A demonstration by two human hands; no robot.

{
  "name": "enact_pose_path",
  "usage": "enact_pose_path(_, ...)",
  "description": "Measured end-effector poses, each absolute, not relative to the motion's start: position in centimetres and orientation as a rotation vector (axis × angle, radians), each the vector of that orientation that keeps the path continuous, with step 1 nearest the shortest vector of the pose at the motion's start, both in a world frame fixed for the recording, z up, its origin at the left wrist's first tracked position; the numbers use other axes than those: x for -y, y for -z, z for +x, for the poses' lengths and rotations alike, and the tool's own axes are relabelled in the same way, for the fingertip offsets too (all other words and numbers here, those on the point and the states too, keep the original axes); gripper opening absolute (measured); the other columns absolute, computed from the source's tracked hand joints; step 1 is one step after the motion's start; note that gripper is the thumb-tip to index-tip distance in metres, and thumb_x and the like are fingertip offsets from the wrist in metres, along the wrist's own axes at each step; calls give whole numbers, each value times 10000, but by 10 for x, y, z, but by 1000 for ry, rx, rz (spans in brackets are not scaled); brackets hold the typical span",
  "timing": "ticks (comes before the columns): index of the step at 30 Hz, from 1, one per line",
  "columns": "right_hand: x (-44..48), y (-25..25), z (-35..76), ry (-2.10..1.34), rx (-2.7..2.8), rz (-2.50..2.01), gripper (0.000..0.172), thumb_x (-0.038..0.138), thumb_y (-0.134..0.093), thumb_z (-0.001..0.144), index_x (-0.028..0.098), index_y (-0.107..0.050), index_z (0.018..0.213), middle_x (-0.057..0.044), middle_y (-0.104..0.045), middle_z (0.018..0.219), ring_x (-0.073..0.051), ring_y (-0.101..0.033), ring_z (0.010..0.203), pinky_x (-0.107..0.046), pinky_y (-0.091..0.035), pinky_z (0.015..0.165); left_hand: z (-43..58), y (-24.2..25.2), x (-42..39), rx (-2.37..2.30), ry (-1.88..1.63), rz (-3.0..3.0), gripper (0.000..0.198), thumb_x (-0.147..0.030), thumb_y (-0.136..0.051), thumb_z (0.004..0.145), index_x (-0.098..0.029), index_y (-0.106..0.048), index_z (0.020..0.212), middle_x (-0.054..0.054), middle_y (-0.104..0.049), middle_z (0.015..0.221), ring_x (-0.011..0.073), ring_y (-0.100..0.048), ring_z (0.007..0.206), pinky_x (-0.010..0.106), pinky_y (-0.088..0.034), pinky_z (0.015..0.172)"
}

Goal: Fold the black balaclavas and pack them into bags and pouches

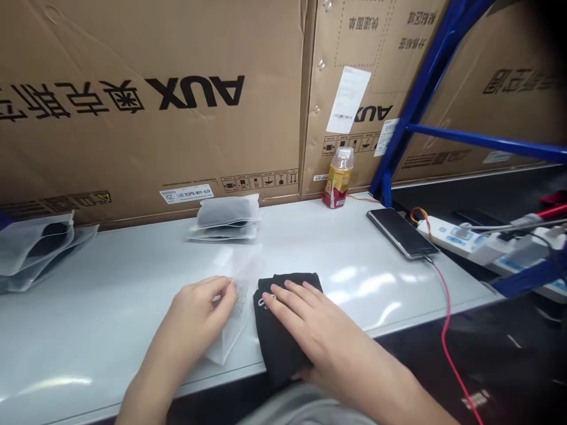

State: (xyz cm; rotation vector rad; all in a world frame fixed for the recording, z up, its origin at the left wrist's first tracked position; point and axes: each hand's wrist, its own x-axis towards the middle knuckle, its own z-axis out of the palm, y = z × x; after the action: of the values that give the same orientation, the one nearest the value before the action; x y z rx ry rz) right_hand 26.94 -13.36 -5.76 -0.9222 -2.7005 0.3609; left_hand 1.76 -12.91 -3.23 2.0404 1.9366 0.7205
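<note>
My left hand [206, 310] pinches the edge of a clear frosted plastic bag [237, 319], which has small print on it and lies on the white table. Just right of the bag is a folded black cloth item [279, 339] with a small white mark, partly hanging over the table's front edge. My right hand [305, 316] rests flat on this black cloth, fingers stretched out and thumb side hidden below. Behind my hands lies a small stack of filled frosted bags [228, 215] with dark contents.
More bagged dark items [38, 251] lie at the far left. Large cardboard boxes [155, 147] line the back. A drink bottle [339, 177], a phone [402, 232] on a red cable [446, 313], and power strips [460, 236] are on the right by a blue metal frame [414, 112].
</note>
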Motion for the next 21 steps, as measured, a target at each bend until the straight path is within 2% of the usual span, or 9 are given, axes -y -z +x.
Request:
enact_pose_path(2, 144, 56, 265, -246, 2722, -958, 869, 169, -772, 836, 95, -382, 1609, -198, -503, 1598, -421, -509, 1444, -576, -463, 1183, 21, 36, 128, -1960, -638, 2052, 423, -474, -471, 994, -242, -485, 640, -26, -577, 596, 167, -510, 567, 285, -359, 583)
enact_pose_path(4, 152, 51, 266, -192, 2721, -922, 690, 98, -656, 860, 106, -502, 1533, -182, -618, 1496, -402, -629, 1326, -533, -551, 1099, 24, 37, 128, -1994, -578, 2057, 394, -439, -444, 1002, -249, -413, 658, -38, -538, 580, 165, -470, 540, 294, -318, 580)
enact_pose_path(5, 154, 47, 268, -197, 2710, -892, 652, 80, -620, 852, 114, -542, 1499, -172, -659, 1449, -383, -675, 1267, -501, -586, 1056, 25, 37, 129, -2006, -558, 2059, 380, -425, -437, 1002, -251, -390, 667, -41, -526, 577, 165, -458, 534, 297, -304, 581)
enact_pose_path(8, 152, 31, 281, -329, 2584, -866, 761, 17, -555, 751, 145, -534, 1501, -124, -676, 1442, -304, -707, 1230, -386, -624, 1000, 30, 36, 132, -2004, -514, 2068, 371, -420, -423, 1000, -252, -363, 675, -40, -522, 589, 169, -461, 547, 305, -291, 590)
enact_pose_path(11, 142, 23, 287, -437, 2269, -886, 922, -12, -502, 718, 210, -368, 1602, -63, -566, 1571, -225, -584, 1400, -346, -546, 1122, 38, 35, 135, -1978, -508, 2062, 370, -429, -421, 996, -250, -363, 677, -39, -521, 595, 169, -458, 556, 306, -284, 587)
enact_pose_path(14, 134, 33, 276, -421, 2140, -861, 947, -19, -505, 755, 224, -270, 1640, -73, -473, 1641, -216, -463, 1500, -391, -457, 1213, 43, 35, 136, -1947, -532, 2030, 343, -394, -410, 991, -248, -378, 682, -42, -524, 594, 166, -460, 558, 301, -289, 575)
enact_pose_path(17, 131, 50, 262, -407, 2328, -939, 1002, -40, -547, 672, 186, -342, 1626, -123, -436, 1659, -295, -450, 1498, -456, -464, 1195, 42, 36, 134, -1933, -580, 1991, 345, -392, -402, 999, -244, -402, 688, -44, -522, 605, 158, -462, 572, 286, -322, 569)
enact_pose_path(21, 132, 55, 251, -412, 2499, -1093, 996, -10, -620, 594, 202, -483, 1557, -115, -480, 1627, -361, -476, 1429, -525, -470, 1143, 38, 35, 134, -1926, -657, 1953, 406, -469, -393, 1025, -239, -440, 694, -41, -509, 624, 154, -448, 586, 277, -361, 570)
